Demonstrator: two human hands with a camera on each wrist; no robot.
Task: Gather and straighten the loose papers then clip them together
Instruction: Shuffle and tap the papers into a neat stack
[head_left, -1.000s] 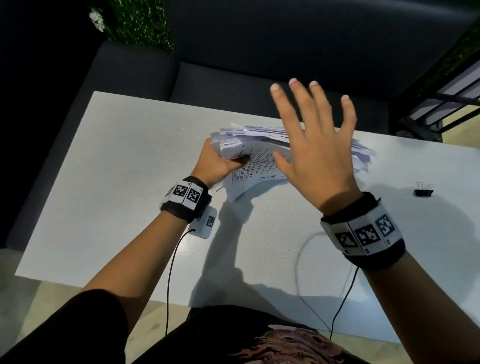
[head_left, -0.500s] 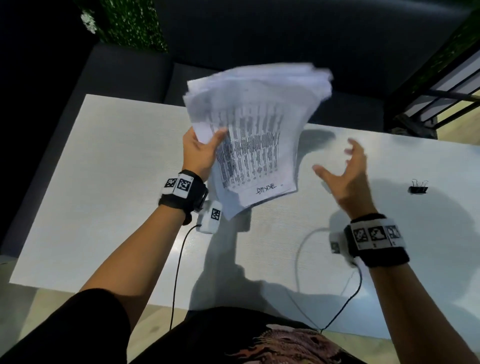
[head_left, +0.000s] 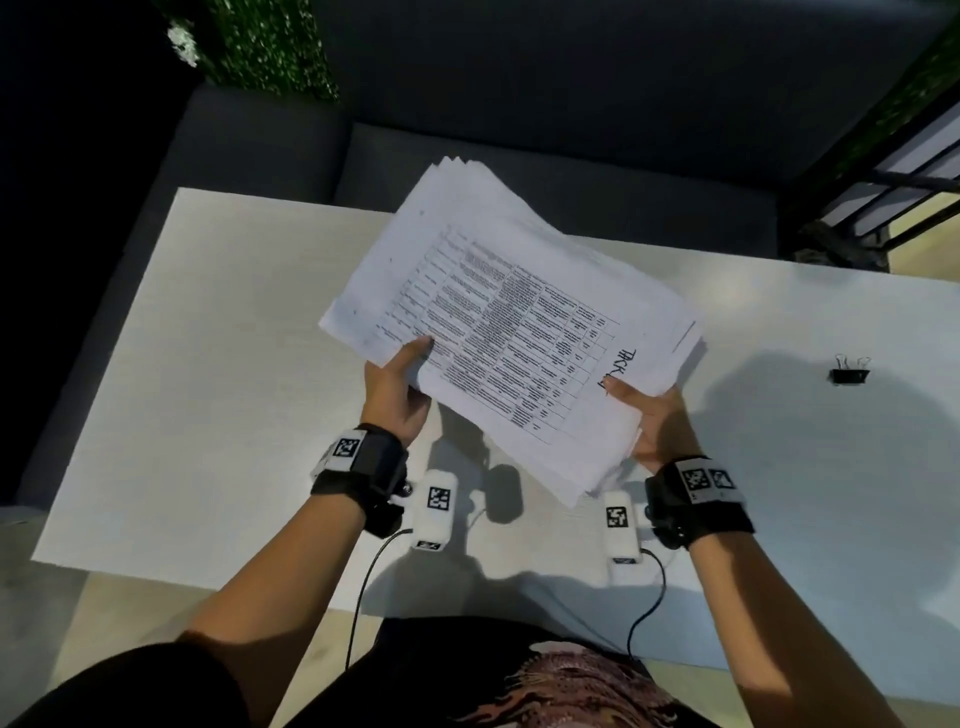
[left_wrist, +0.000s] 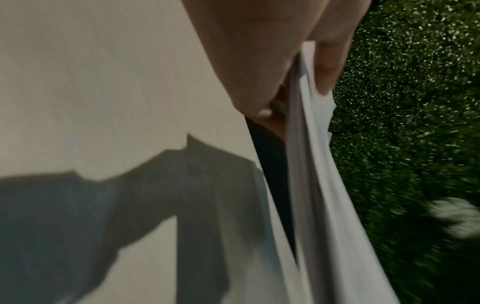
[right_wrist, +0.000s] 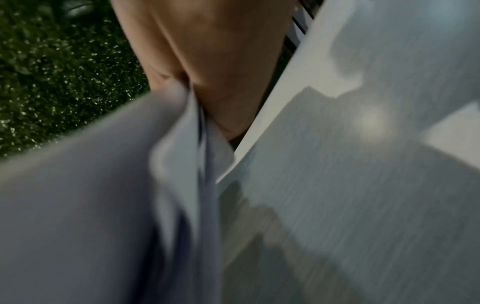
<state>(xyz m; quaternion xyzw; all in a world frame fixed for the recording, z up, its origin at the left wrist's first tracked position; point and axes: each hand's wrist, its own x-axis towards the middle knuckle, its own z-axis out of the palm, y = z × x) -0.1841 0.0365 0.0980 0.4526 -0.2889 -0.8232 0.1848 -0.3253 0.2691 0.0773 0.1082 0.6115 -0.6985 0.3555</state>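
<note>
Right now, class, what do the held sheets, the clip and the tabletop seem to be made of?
Sheets: thin white paper, matte, printed, bending as held. Clip: probably metal, black body with shiny wire handles. Tabletop: pale matte surface with faint grain, perhaps laminate.

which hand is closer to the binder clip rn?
Right. The right hand grips the paper stack's near right edge, with bare table between it and the binder clip further right. The left hand grips the stack's left edge, farther away.

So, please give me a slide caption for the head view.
Both hands, left hand and right hand, hold white printed paper stack above white table; black binder clip waits.
</note>
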